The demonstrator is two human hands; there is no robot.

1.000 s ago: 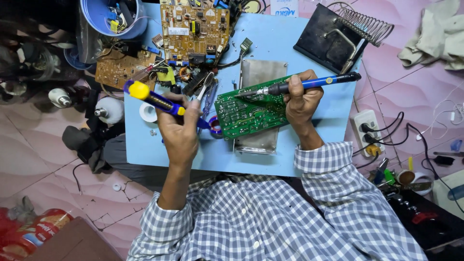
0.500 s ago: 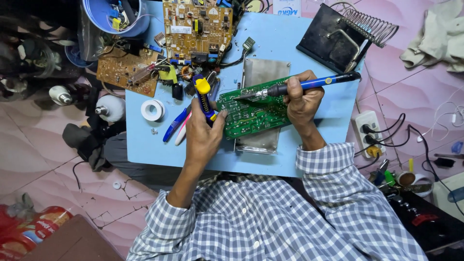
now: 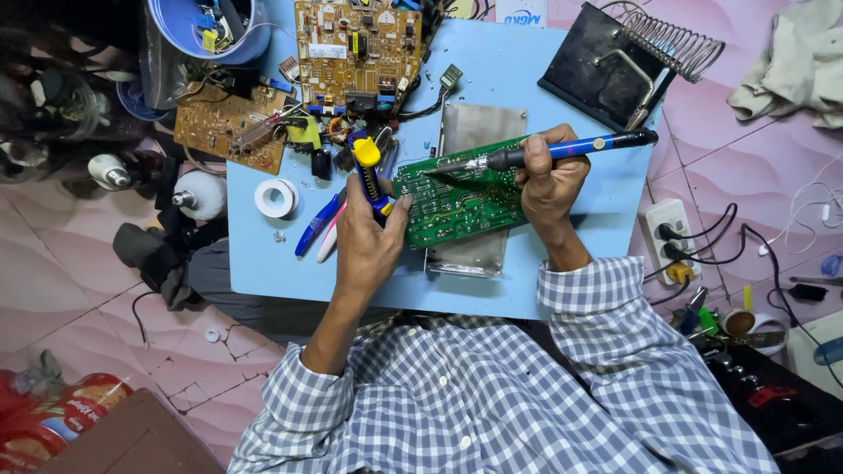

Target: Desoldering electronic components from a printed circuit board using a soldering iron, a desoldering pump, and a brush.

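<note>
Soldering iron (image 3: 562,149) in right hand (image 3: 549,180); desoldering pump (image 3: 369,171) in left hand (image 3: 369,237)

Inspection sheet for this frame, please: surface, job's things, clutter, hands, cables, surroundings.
Surface: small light-blue table, crowded along its far-left side.
Job's things: green circuit board lying on a metal plate; soldering iron tip over the board; blue-and-yellow desoldering pump.
Clutter: two brown circuit boards, tape roll, pliers, blue tub, iron stand.
Hands: left hand grips the pump at the board's edge; right hand grips the iron.
Cables: black cords plugged into a white power strip.
Surroundings: pink tiled floor, cloth, tools at right.
</note>
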